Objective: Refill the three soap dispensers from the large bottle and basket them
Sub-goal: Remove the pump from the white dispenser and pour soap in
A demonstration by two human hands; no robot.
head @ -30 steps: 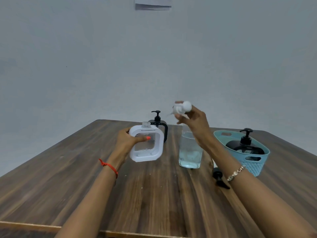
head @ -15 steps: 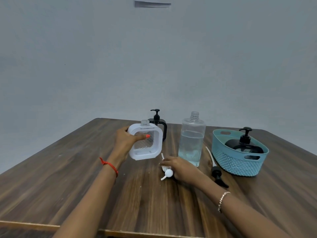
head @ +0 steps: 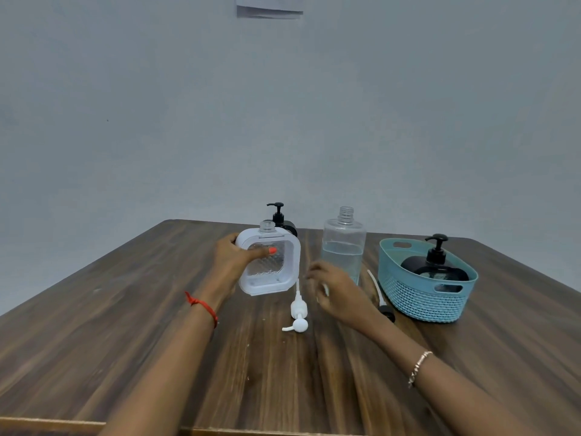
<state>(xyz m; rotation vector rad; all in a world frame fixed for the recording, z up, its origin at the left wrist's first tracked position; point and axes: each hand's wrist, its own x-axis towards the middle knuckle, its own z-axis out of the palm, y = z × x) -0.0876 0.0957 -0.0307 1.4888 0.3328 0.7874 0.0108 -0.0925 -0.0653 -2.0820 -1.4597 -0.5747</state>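
Note:
My left hand (head: 234,258) grips the white square dispenser (head: 271,269) by its left side; its neck is uncapped and it stands tilted on the table. Its white pump (head: 298,313) lies flat on the wood just in front of it. My right hand (head: 334,292) hovers open and blurred beside the pump, in front of the large clear bottle (head: 344,243), which is uncapped and holds liquid to about half. A black dispenser (head: 435,265) sits in the blue basket (head: 418,297). Another black dispenser (head: 280,219) stands behind the white one.
A black pump with a long white tube (head: 379,297) lies between the large bottle and the basket. The wooden table (head: 125,325) ends at a near edge along the bottom of the view. A grey wall rises behind.
My right hand carried the white pump down from above the large bottle, laid it on the table and let go; it now lifts away toward the bottle. The left hand stays on the white dispenser.

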